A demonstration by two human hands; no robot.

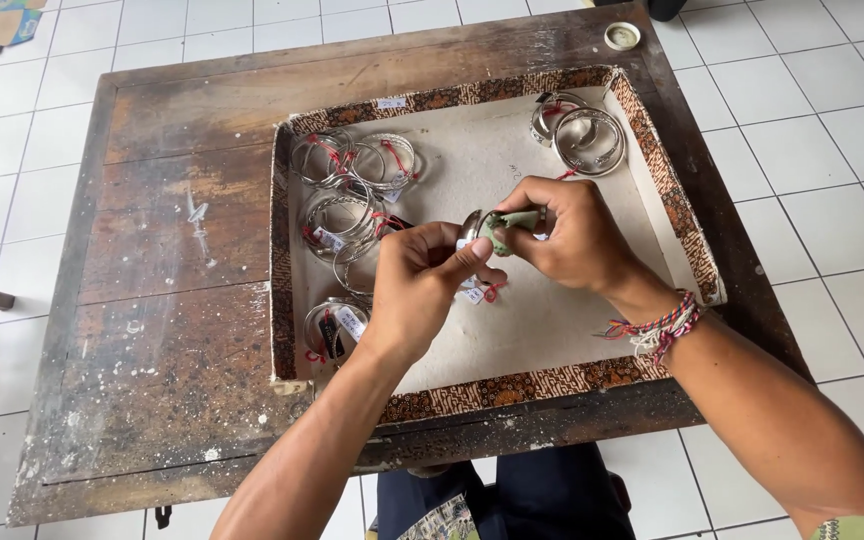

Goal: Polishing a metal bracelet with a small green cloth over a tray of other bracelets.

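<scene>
Worn wooden table (167, 300) on a white tiled floor (812, 130), paint-flecked and scratched. On the table, a shallow tray (492, 392) with a patterned brown rim and a pale felt-like bottom. Along the tray's left side, bundles of silver bangles (344, 212) tied with red thread and small tags; one more bundle (584, 135) in the far right corner. Small round lid (622, 36) at the table's far edge, well apart from the tray.

Above the tray's middle, both hands close together. Left hand (414, 290) pinching a silver bangle (470, 225) between thumb and forefinger, other fingers curled under; a red thread and tag (484, 293) hanging just below. Right hand (574, 238) wearing a braided wristband (664, 328), fingers pressed together around a small greenish cloth (514, 220), cloth touching the bangle's rim.

Judging by the grips, a rubbing or polishing step in hand. Best done with a firm left pinch so the bangle cannot twist, cloth wrapped snugly over the fingertip, short strokes along the curve, bangle turned a little at a time to reach the whole band. Worth keeping the tag thread clear of the cloth, and working low over the tray so a slip lands on the soft bottom.
</scene>
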